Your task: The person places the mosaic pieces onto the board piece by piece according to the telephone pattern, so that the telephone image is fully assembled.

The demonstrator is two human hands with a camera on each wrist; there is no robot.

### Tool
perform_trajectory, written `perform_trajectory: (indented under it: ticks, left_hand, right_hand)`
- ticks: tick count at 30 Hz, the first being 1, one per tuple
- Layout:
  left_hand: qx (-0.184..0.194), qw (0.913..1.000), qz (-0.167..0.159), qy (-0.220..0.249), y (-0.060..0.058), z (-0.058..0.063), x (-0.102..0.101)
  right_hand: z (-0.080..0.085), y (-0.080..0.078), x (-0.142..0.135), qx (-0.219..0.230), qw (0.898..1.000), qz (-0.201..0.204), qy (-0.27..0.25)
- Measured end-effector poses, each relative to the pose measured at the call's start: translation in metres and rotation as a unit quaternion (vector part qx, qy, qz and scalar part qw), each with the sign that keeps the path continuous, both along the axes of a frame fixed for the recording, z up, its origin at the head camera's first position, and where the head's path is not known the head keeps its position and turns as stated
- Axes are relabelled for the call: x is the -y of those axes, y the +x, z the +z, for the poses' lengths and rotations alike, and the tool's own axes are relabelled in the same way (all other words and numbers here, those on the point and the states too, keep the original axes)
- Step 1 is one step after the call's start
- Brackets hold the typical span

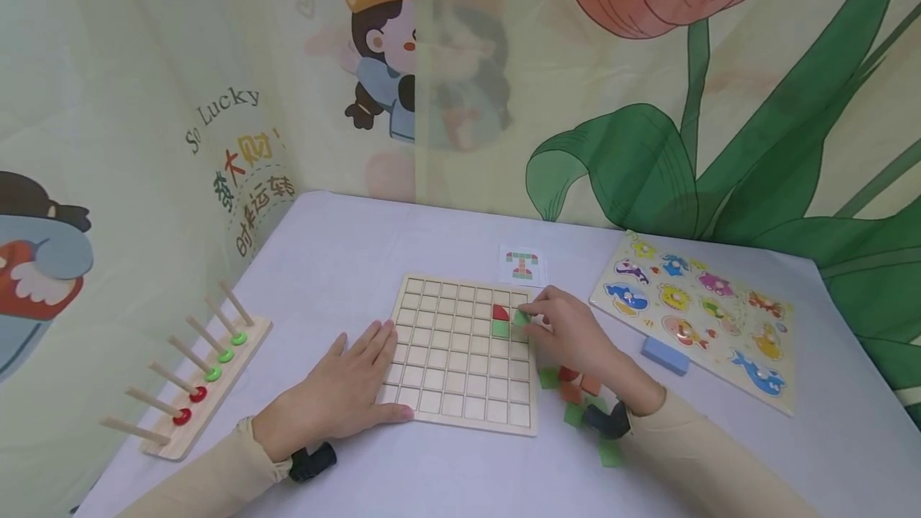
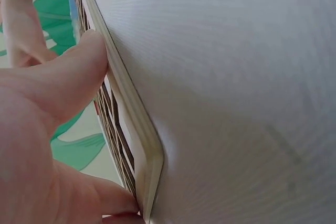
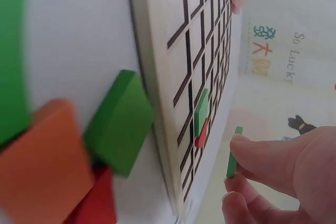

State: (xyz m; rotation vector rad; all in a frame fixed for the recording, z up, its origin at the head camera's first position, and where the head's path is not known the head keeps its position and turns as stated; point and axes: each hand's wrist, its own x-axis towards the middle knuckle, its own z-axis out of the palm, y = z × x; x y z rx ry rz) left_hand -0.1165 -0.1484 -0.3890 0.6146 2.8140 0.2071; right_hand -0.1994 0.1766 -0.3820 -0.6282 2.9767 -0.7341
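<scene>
in the grid board [image 1: 453,382]: red tile [image 1: 500,312], green tile [image 1: 500,329]

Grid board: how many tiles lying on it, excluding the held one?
2: a red tile and, just below it in the head view, a green tile, both toward the upper right of the grid board. The right hand covers some cells; others may be hidden.

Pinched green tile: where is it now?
In the head view, the right hand pinches the green tile over the grid board, near its right edge, just right of the red piece.
</scene>
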Motion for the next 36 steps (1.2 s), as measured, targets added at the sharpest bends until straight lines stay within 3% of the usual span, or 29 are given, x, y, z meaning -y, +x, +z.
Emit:
perform_trajectory:
  ticks: [11, 24, 36]
  left_hand:
    - [0.003, 1.0, 0.002, 0.003, 0.0, 0.001, -0.001]
    - [-0.001, 1.0, 0.004, 0.005, 0.001, 0.002, -0.002]
    - [0.004, 1.0, 0.007, 0.003, 0.001, 0.001, -0.001]
  right_hand:
    - [-0.003, -0.024, 0.033, -0.027, 0.998, 0.056, 0.01]
    - [-0.014, -0.035, 0.051, -0.025, 0.996, 0.074, 0.039]
    - [-0.016, -0.035, 0.056, -0.021, 0.996, 0.062, 0.053]
